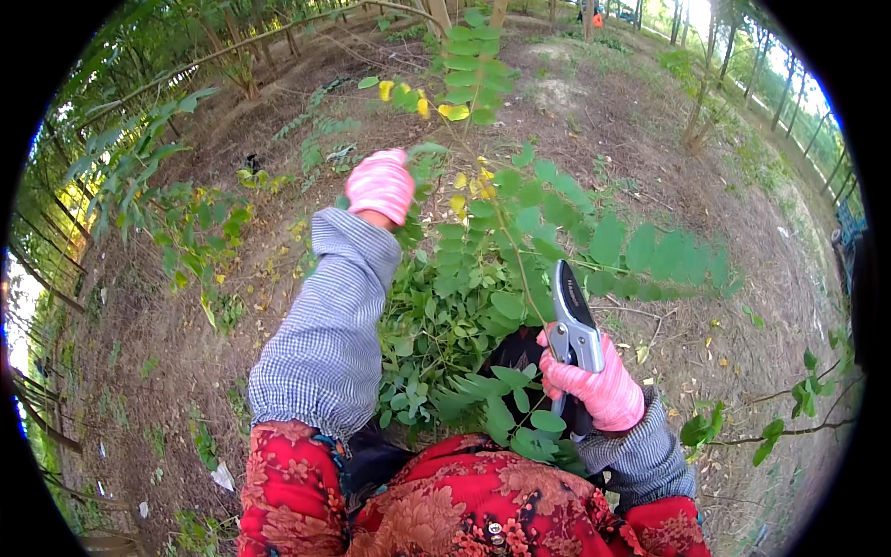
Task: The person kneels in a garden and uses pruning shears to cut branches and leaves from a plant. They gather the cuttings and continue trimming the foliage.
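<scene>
My right hand [592,390], in a pink knitted glove, is closed around a pair of pruning shears [576,320] with grey metal jaws pointing up. The same hand also has a thin leafy branch [511,244] between its fingers; the branch runs up and away in front of me, with green oval leaflets and some yellow ones. Out to the front left is my left hand [381,182], gloved in pink, its back towards me, beside green leaflets. Its fingers are mostly hidden, so its hold cannot be seen. Below and between the hands lies dense green foliage [435,334].
Leafy shoots [202,223] stand at the left. A twig with leaves [773,435] reaches in from the right. Slender tree trunks [696,104] rise farther off. Dry ground bears fallen leaves and a white scrap [223,476]. An orange object [598,20] is far ahead.
</scene>
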`<state>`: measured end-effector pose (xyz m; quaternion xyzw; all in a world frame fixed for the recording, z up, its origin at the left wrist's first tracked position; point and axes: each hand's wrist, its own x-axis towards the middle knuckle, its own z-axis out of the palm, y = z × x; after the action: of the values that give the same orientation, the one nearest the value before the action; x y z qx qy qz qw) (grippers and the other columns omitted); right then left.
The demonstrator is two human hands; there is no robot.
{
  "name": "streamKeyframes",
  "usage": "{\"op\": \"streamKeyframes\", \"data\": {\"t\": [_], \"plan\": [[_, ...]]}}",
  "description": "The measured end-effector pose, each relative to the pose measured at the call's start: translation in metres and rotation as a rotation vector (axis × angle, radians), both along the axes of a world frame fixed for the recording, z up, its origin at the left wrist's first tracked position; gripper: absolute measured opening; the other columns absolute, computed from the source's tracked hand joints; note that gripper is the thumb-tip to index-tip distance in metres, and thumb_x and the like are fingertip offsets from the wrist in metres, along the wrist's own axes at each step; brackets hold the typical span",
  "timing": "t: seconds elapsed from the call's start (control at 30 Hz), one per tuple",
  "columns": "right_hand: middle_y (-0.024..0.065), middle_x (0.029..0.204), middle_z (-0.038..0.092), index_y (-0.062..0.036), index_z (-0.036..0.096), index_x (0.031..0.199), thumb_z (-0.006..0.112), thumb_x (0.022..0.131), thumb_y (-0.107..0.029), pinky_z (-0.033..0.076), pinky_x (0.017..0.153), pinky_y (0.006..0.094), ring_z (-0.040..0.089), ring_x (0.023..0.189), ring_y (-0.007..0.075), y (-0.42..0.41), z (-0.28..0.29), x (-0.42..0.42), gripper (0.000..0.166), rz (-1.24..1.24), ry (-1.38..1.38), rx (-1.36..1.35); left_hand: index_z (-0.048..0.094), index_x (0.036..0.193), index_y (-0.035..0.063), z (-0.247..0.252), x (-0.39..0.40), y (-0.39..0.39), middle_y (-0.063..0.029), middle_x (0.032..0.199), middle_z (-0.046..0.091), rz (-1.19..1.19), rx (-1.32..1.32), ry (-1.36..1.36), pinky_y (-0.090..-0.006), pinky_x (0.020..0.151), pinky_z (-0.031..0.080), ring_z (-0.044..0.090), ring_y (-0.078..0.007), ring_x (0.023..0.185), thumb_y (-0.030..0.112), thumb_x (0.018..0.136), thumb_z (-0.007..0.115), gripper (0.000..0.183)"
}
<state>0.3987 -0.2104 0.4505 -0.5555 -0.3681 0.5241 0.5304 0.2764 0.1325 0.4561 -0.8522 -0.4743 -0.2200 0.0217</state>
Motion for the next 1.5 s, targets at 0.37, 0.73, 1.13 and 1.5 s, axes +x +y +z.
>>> {"op": "streamKeyframes", "data": {"t": [0.37,0.73,1.13,1.5], "plan": [[0.0019,0.071,0.054,0.0012,0.047,0.104,0.058,0.074,-0.007,0.043,0.059,0.0236,0.052,0.06,0.0092,-0.005,-0.007,0.005,0.033,-0.001,0.108,0.018,0.056,0.11,0.0011,-0.071,0.023,0.035,-0.0244,0.102,0.059,-0.153,-0.571,-0.581,-0.0391,0.087,0.042,0.055,-0.0371,0.098,0.037,0.085,0.051,0.044],[0.0034,0.072,0.055,0.0004,0.047,0.104,0.06,0.073,-0.007,0.044,0.059,0.0245,0.053,0.06,0.0101,-0.008,-0.008,0.014,0.035,-0.001,0.121,0.003,0.05,0.115,-0.0041,-0.094,0.091,0.007,-0.0183,0.106,0.06,-0.134,-0.774,-0.976,-0.0328,0.084,0.042,0.056,-0.0279,0.096,0.03,0.085,0.057,0.046],[0.0038,0.072,0.056,0.0006,0.047,0.106,0.061,0.072,-0.006,0.044,0.062,0.025,0.054,0.063,0.0107,-0.021,-0.01,0.037,0.037,0.044,0.1,-0.113,0.062,0.094,0.0016,-0.085,0.067,0.043,-0.02,0.088,0.062,-0.098,-0.136,-0.268,-0.0403,0.077,0.047,0.059,-0.0351,0.085,0.023,0.082,0.053,0.026],[0.0019,0.077,0.054,-0.0016,0.048,0.107,0.062,0.075,-0.006,0.044,0.061,0.0247,0.053,0.066,0.01,-0.023,-0.027,0.034,0.036,0.118,0.165,-0.076,0.06,0.106,0.0131,0.016,0.094,0.03,-0.0103,0.11,0.058,-0.439,0.09,0.078,-0.035,0.08,0.047,0.057,-0.0258,0.097,0.014,0.077,0.059,0.029]]}}
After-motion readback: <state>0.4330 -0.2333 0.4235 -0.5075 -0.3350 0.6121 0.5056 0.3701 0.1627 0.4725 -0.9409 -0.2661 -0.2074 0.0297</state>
